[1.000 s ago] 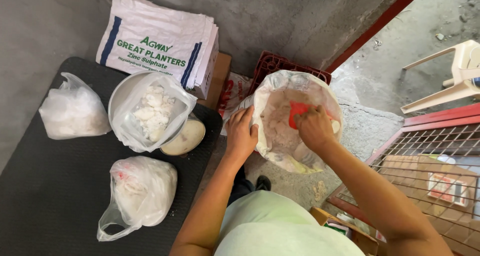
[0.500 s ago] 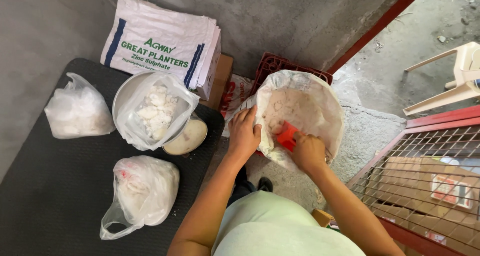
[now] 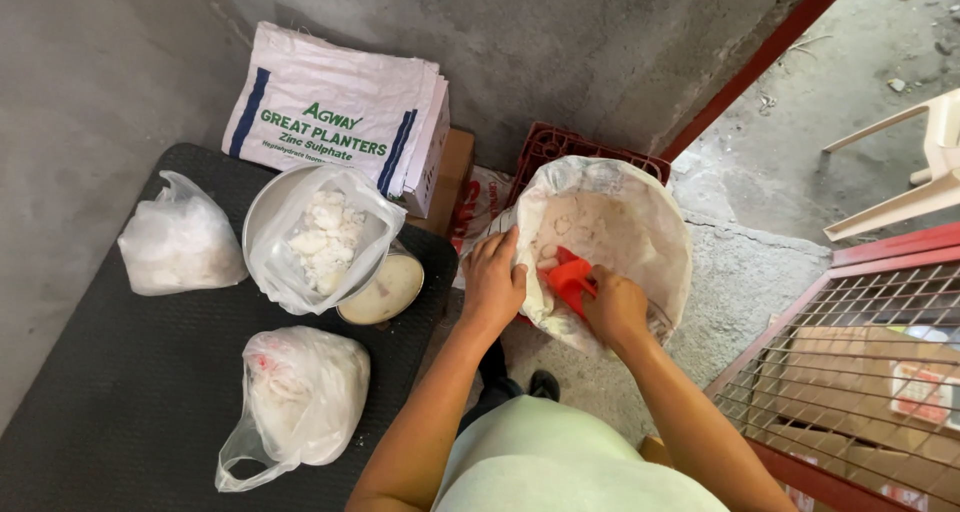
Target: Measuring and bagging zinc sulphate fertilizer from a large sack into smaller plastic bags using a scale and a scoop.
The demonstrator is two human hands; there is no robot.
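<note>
My left hand (image 3: 492, 282) is curled over the near rim of the big white sack (image 3: 640, 234), fingers pressed together and gripping the plastic edge to hold the mouth open. My right hand (image 3: 616, 308) is down inside the sack, closed around the handle of a red scoop (image 3: 570, 278) whose bowl rests in the pale powder (image 3: 600, 224) near the sack's near wall. The sack stands in a red plastic crate (image 3: 560, 147) on the concrete floor (image 3: 740, 282), just beside the dark counter (image 3: 110, 382) on my left. On that counter, near my left hand, sits a round metal bowl (image 3: 262, 204) lined with a clear bag (image 3: 325, 237) that holds white lumps, and a smaller round tin (image 3: 385, 290) touches it on the near side. Two tied plastic bags of white stuff lie further off: one (image 3: 180, 247) at the far left, one (image 3: 300, 397) closer to me. Folded woven sacks (image 3: 340, 117) lean against the grey wall behind the bowl. A red wire cage (image 3: 860, 372) is at my right.
</note>
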